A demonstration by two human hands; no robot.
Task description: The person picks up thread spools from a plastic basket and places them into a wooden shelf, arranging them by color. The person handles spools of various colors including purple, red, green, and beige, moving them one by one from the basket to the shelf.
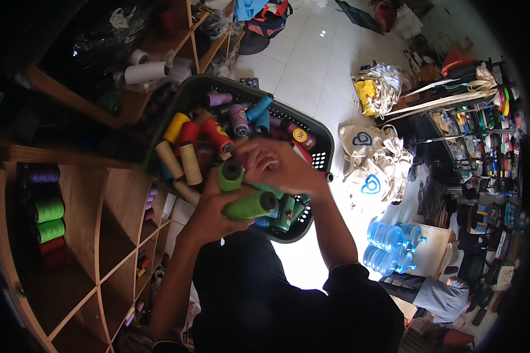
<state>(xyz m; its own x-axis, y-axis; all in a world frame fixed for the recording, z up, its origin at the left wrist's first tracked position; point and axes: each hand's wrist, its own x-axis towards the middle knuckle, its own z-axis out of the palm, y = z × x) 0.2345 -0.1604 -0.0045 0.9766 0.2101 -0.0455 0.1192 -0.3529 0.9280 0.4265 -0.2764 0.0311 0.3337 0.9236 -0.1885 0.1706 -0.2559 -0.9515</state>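
Green thread spools, two of them, sit together in the left hand, above the near side of a dark perforated plastic basket. They should be light for their size, with a stiff core and a slightly yielding wound surface; the thread may prove slick, and its outer turns could slide or snag, though breakage seems unlikely. The best hold is probably around the middle of the body, or by the core's end. Both are bright lime green and roughly cylindrical, each showing a dark, hollow core end: one faces up, the other lies tilted toward the right. The right hand has curled fingers beside them; whether it grips anything is unclear.
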